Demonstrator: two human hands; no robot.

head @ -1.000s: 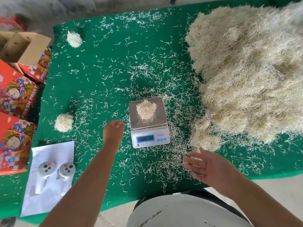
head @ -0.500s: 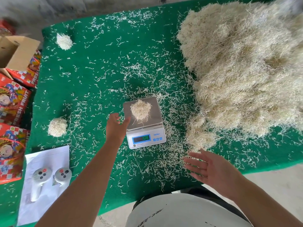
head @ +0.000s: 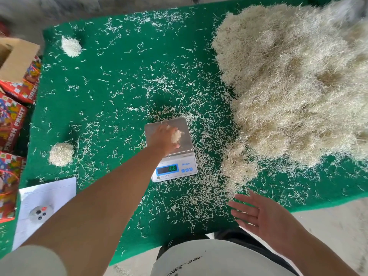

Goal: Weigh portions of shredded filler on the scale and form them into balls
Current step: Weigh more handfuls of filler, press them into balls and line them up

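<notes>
- At the frame's centre, a small digital scale [head: 171,148] is seen on a green-covered bench [head: 111,92] strewn with loose strands.
- A weighed portion of filler [head: 177,136] on the scale's steel pan is gripped by the left hand [head: 163,140], fingers curled round it from the left.
- The right hand [head: 260,214] is held with its grip spread, palm up and empty, at the lower right.
- A large filler heap [head: 298,82] fills the upper right; two finished balls [head: 61,154] lie at the left, one in the middle and one in the upper part.
- Strands could be shed if the tuft is lifted loosely, so the weighed amount would be lost.
- The light scale could be nudged by the wrist.
</notes>
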